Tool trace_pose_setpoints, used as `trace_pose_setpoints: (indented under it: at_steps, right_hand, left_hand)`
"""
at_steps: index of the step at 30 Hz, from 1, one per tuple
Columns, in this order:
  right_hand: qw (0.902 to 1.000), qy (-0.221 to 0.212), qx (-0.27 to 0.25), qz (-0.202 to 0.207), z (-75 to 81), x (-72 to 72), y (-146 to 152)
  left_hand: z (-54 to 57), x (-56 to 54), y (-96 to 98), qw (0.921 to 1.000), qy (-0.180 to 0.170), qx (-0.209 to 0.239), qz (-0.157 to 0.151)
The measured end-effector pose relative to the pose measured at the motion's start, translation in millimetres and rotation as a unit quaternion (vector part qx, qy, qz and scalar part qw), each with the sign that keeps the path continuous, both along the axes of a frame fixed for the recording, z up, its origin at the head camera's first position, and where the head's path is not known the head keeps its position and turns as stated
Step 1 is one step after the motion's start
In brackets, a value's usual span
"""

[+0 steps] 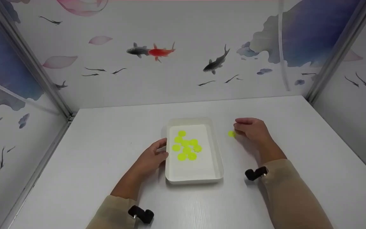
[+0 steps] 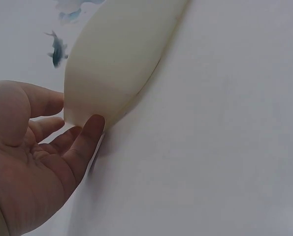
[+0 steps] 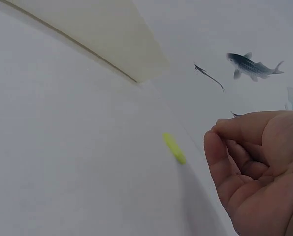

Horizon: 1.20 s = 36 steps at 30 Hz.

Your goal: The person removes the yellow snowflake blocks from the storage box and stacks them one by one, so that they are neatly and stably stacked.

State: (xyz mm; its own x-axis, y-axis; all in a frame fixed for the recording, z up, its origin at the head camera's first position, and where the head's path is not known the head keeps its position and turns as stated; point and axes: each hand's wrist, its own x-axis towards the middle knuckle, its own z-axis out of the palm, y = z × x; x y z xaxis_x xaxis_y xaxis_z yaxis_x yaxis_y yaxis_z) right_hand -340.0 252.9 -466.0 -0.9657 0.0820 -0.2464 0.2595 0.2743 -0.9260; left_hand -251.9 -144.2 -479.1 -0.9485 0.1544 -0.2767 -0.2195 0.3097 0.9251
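Observation:
A white shallow tray [image 1: 194, 173] stands on the table with several bright yellow round discs [image 1: 186, 150] lying in a loose cluster on its floor. My left hand [image 1: 149, 160] rests against the tray's left outer wall, fingertips and thumb spread along the same side. In the left wrist view the fingertips [image 2: 93, 123] touch the pale side wall [image 2: 112, 64]. To the right of the tray, my right hand [image 1: 252, 131] hovers with thumb and forefinger tips together and nothing visible between them. One yellow disc [image 3: 174, 148] lies on the table just short of those fingertips.
The white table [image 1: 106, 136] is enclosed by panels printed with fish and petals, the back panel [image 1: 183, 76] rising from its far edge. Metal posts [image 1: 338, 54] stand at the corners. Small black devices [image 1: 256, 173] are on both sleeves.

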Motion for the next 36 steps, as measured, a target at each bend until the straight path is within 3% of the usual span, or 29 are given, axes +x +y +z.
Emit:
trace_pose_setpoints:
  at_steps: [4,8,23,29,36]
  right_hand:
    - [0.9988,0.003,-0.048,0.008,4.5,1.6,-8.0]
    - [0.9978,0.014,-0.064,0.011,9.9,5.4,-17.5]
    - [0.9974,0.016,-0.057,0.041,22.0,11.3,-63.8]
    - [0.9949,0.022,-0.061,0.077,31.6,13.1,-79.9]
    - [0.9912,0.018,-0.046,0.123,44.7,8.6,-101.5]
  left_hand:
    - [-0.8,-0.8,-0.3,1.0,0.001,-0.002,-0.001]
    - [-1.4,-0.9,0.3,1.0,0.002,-0.004,-0.001]
    - [0.9,2.3,1.4,0.9999,-0.003,-0.005,0.009]
    - [-1.6,2.3,-0.4,0.9999,0.009,-0.003,0.003]
    - [-3.4,-0.3,0.1,1.0,0.001,-0.006,0.007]
